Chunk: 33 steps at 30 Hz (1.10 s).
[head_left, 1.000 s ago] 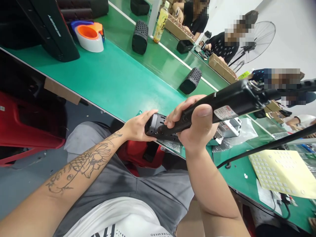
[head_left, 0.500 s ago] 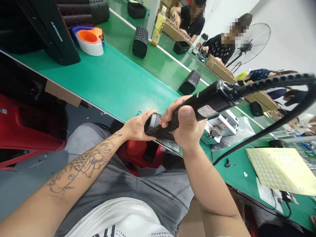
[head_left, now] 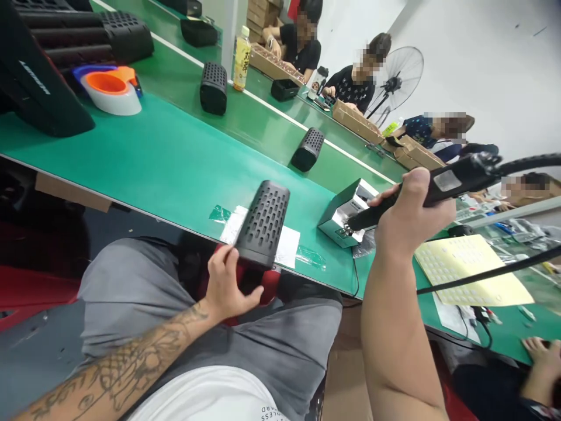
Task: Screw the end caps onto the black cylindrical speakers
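A black perforated housing (head_left: 266, 219) lies over white paper taped to the bench, its near end at the front edge. My left hand (head_left: 225, 286) is at that near end, fingers by its lower left corner and thumb spread apart, not wrapped round it. Raised on the right, my right hand (head_left: 405, 216) grips a black electric screwdriver (head_left: 451, 181) with a thick cable running off to the right. Its tip points down-left into the front of a grey box-shaped screw feeder (head_left: 346, 213), where small metal parts show.
More perforated housings (head_left: 214, 88) stand along the green bench (head_left: 144, 169). At the left are a tape dispenser (head_left: 114, 93) and a large black case (head_left: 39, 82). A yellow sticker sheet (head_left: 468, 269) lies right. Several people sit across; a co-worker's hand (head_left: 541, 356) shows lower right.
My right hand has carried the screwdriver from the housing up and right to the screw feeder. The housing now lies on the bench edge, and my left hand has loosened from it.
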### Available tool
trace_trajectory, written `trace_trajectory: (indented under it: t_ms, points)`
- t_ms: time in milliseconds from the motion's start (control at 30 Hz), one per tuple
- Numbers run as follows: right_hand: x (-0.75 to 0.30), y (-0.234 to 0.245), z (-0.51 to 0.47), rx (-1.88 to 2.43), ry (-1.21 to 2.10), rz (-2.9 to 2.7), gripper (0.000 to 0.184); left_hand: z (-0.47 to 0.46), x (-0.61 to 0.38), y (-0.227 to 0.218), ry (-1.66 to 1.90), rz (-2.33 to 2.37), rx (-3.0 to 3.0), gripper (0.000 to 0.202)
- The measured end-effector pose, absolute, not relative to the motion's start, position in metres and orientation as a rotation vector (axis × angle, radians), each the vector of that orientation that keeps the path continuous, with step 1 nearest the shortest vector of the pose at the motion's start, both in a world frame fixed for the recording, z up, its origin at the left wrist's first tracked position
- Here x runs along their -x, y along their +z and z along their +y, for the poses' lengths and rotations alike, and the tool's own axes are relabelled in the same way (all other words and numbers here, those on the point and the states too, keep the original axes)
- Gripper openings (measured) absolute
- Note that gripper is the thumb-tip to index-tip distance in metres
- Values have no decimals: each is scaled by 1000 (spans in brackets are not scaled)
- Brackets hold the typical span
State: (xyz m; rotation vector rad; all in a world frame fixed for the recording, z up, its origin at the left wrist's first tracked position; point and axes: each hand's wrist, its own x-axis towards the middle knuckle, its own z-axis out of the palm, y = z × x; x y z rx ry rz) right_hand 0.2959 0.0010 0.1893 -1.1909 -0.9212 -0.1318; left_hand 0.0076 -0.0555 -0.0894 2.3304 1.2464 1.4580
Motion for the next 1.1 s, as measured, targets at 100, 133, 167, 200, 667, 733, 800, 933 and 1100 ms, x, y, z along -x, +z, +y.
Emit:
trace_trajectory:
  t_ms: [100,133,167,200,667,733,800,933,1100]
  points:
    - [-343,172,6,1271,-285,-788,37,-94,-25,-93,1422,1015,-2421,122]
    - [-354,165,9,1289,-317,-764,38,-101,-32,-92,1386,948,-2455,114]
    - [-363,159,10,1303,-336,-754,40,-105,-39,-90,1342,887,-2485,105]
    - [-369,153,12,1313,-345,-753,40,-104,-45,-86,1290,824,-2513,94]
    - [-339,158,-16,1226,-135,-805,42,109,-41,75,399,450,-3022,101]
    - [-318,169,-29,1129,-46,-817,42,117,-34,76,335,526,-3023,102]
    - [-296,177,-43,1015,83,-883,43,112,-30,72,355,597,-3002,101]
    - [-265,172,-56,843,369,-1122,45,91,-25,66,401,719,-2925,100]
    - [-253,151,-47,805,413,-1294,41,79,-23,65,468,759,-2885,98]
